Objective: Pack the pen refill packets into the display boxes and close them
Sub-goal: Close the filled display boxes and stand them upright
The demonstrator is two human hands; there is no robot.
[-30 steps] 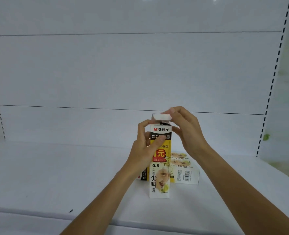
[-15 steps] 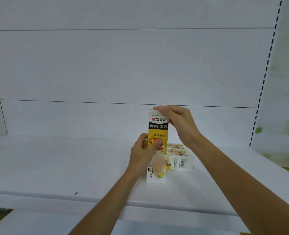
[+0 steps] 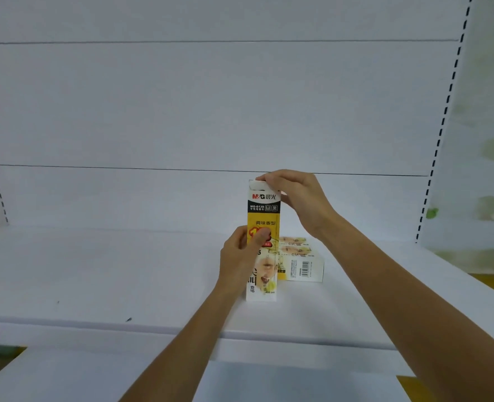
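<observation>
Progress appears to be at the closing stage for one carton. The upright display box [image 3: 264, 216] stands on end on the white shelf [image 3: 95, 271], and its top flap [image 3: 258, 185] is folded down but seemingly not yet tucked, since a curved notch of white card shows at the front edge. The left hand [image 3: 238, 256] grips the box at mid-height, thumb laid across the printed front. The right hand [image 3: 295, 195] curls over the top, fingers pinching the flap against the box. Just behind and to the right, a second box [image 3: 303, 265] lies flat with its barcode facing out; whether it is one carton or two stacked, and whether it is shut, is hard to tell. No refill packets are visible, so the filling cannot be checked.
</observation>
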